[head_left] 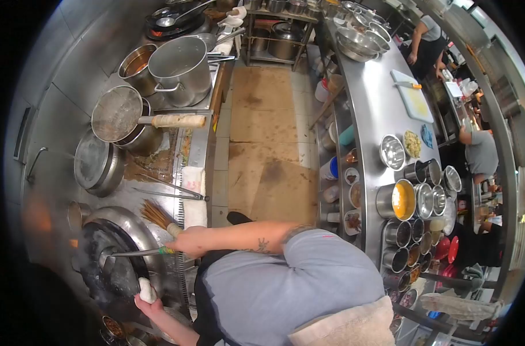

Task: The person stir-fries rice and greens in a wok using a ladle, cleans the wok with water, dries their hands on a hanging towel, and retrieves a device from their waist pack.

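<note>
My right hand (187, 240) is closed round the end of a ladle (137, 252), whose head rests inside a dark wok (92, 282). A straw brush (154, 214) lies against the same hand; whether the fingers hold it too, I cannot tell. My left hand (149, 305) grips a folded white cloth (148, 290) at the wok's near edge. The wok's inside looks wet and dark, with a whitish patch near the ladle. Beyond my right hand, long metal tongs (182, 192) and a white towel (194, 199) lie on the stove edge.
A big stockpot (180, 69), a strainer (118, 114) on a pot, and a lidded pan (95, 161) stand along the stove. Cardboard (268, 144) covers the aisle floor. Across it, a steel counter (369, 109) holds bowls and a cutting board (412, 95). Other people work beyond.
</note>
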